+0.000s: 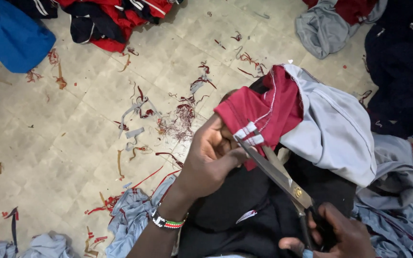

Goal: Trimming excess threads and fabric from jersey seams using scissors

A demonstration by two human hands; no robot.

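Observation:
My left hand grips the edge of a red and grey garment, pinching the red part near two small white tabs. A beaded bracelet circles my left wrist. My right hand holds a pair of scissors by the dark handles at the bottom right. The metal blades point up and left, and their tip meets the garment's red edge by the white tabs. The garment lies over black cloth on my lap.
Red and grey thread scraps and fabric strips litter the tiled floor. Piles of clothing lie around: blue and red-black at the top left, grey and dark navy at the top right, grey-blue cloth at the bottom.

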